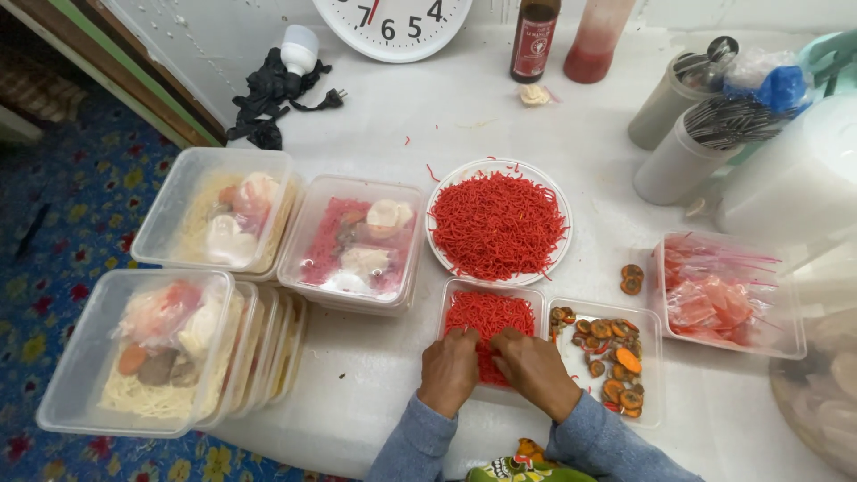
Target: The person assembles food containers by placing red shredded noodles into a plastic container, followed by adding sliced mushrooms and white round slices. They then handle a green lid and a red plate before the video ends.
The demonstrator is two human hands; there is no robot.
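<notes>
Far left of the hands: lidded meal boxes point(143, 353) of noodles and toppings are stacked on the white desk point(357, 375).
Left hand point(449, 370): fingers are curled down into the red shreds, pinching them.
Rectangular tub of red shreds point(489, 314): it is set directly under both hands.
Right hand point(534, 369): likewise closed on shreds, touching the left.
Step in hand: the shreds are judged to be portioned or levelled.
Just beyond the hands: a plate of red shreds point(497, 223) is heaped for further pinches.
Right of the hands: a tub of sliced orange pieces point(616, 357) is placed alongside.

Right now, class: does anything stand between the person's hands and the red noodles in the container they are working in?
Nothing visible does. The left hand and the right hand rest directly on the red noodles inside the open clear container; no lid covers it.
</notes>
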